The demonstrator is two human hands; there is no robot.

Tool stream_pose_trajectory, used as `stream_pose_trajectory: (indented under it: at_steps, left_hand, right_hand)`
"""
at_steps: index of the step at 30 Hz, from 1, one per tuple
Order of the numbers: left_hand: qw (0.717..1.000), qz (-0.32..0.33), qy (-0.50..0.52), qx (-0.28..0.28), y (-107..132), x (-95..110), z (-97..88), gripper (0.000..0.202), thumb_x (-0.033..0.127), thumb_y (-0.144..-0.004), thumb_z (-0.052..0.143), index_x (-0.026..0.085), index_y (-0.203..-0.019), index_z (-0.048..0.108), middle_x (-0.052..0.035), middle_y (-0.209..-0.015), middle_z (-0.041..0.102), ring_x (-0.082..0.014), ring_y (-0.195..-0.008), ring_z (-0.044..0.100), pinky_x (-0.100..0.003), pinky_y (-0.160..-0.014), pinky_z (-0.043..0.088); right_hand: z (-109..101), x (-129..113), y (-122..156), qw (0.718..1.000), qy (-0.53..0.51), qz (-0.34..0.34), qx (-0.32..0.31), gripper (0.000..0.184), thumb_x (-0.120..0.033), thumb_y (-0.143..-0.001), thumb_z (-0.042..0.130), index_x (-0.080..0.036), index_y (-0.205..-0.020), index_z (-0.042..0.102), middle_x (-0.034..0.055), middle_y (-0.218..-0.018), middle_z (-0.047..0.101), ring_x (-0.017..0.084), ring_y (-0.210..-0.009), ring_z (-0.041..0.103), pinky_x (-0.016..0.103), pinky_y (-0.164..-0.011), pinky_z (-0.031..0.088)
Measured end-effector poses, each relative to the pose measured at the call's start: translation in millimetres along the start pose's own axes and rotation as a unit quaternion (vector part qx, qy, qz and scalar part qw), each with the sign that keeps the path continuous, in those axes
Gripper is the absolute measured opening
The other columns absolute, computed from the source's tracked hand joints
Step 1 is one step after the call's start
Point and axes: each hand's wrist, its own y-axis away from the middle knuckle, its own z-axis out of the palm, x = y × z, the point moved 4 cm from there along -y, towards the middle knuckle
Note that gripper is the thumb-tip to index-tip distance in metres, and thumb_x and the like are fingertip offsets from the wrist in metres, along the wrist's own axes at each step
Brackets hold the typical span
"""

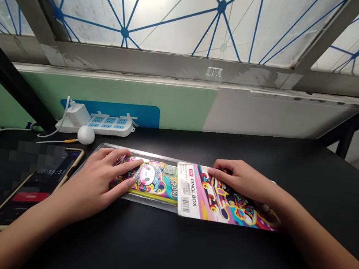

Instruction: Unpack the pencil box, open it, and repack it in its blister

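At the middle of the frame, the pencil box point(153, 180) lies with clear plastic point(152, 204) around it, its right end hidden by the printed card point(220, 202). I judge the step in hand to be parting card from plastic; the next move seems to call for steady pressure and a level pull rightward. My left grip point(102, 177) rests on the box, fingers apart; whether my right grip point(243, 177) clamps the card, I cannot tell. The phone point(30, 196) crowds the left; the counter point(163, 252) offers room lower middle.
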Motion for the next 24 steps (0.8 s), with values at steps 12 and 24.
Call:
stream_pose_trajectory:
  at_steps: [12, 24]
  left_hand:
    - [1.000, 0.002, -0.007, -0.022, 3, -2, -1.4, 0.049, 0.054, -0.102, 0.045, 0.039, -0.147, 0.057, -0.0057, -0.144, 0.056, -0.0352, -0.127, 0.048, -0.053, -0.109, 0.041]
    - [1.000, -0.015, -0.019, -0.003, 6, 12, -0.8, 0.046, 0.051, -0.102, 0.044, 0.037, -0.143, 0.061, -0.0095, -0.137, 0.058, -0.0343, -0.123, 0.050, -0.054, -0.104, 0.043]
  right_hand:
    - [-28, 28, 7, 0.998, 0.004, 0.067, 0.002, 0.053, -0.076, -0.084, 0.058, -0.025, -0.078, 0.071, -0.0006, -0.069, 0.062, 0.017, -0.063, 0.052, 0.028, -0.052, 0.034]
    - [-14, 9, 6, 0.991, -0.078, 0.083, 0.064, 0.046, -0.069, -0.079, 0.068, -0.024, -0.073, 0.068, 0.0000, -0.070, 0.068, 0.017, -0.063, 0.057, 0.028, -0.054, 0.038]
